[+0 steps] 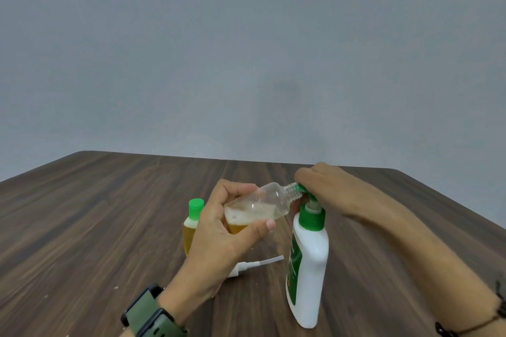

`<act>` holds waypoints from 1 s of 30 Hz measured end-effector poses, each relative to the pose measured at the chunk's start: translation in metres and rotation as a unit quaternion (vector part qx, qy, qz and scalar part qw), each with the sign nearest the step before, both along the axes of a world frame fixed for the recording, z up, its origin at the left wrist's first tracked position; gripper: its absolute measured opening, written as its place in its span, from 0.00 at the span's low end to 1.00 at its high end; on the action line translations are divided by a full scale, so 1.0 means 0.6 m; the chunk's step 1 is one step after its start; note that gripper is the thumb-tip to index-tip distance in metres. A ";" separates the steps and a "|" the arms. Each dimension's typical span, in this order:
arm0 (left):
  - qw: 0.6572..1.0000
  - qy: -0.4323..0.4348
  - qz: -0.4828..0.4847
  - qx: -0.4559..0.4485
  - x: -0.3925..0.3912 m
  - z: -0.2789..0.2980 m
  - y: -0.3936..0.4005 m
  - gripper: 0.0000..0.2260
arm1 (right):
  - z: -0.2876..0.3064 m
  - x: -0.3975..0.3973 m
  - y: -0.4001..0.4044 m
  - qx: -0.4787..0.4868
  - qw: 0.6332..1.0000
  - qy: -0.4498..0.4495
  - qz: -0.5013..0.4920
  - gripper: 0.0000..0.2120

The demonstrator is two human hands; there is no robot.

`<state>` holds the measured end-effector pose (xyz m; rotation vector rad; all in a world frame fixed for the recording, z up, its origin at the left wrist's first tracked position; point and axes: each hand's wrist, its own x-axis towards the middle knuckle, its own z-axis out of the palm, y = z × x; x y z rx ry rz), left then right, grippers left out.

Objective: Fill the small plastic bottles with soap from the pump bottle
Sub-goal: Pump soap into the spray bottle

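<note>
Left hand (219, 230) grips a tilted clear bottle (260, 206), partly filled, mouth at the pump bottle (308, 260) spout. Right hand (325, 186) presses the pump head. Capped bottle (191, 224), left of the pump bottle, appears filled.

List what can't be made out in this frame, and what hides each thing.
- Pump nozzle tip, head view: covered by the right hand; soap flow not visible.
- Capped small bottle: right side hidden behind the left hand.
- White sprayer cap on the table: base hidden by the left wrist.
- Pump bottle label: edge-on, unreadable.
</note>
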<state>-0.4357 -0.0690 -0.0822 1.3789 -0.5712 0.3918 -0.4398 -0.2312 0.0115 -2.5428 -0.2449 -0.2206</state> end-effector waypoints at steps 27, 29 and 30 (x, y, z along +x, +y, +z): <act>0.999 0.010 -0.024 0.022 0.006 -0.009 -0.006 0.18 | -0.037 -0.006 -0.009 -0.005 0.999 -0.031 -0.021 0.24; 0.999 0.020 -0.027 0.016 0.005 -0.019 -0.003 0.18 | -0.048 -0.005 -0.009 -0.042 0.999 -0.019 -0.016 0.21; 0.999 0.022 -0.022 0.014 0.002 -0.021 -0.002 0.18 | -0.048 -0.006 -0.009 -0.051 0.998 -0.019 -0.012 0.20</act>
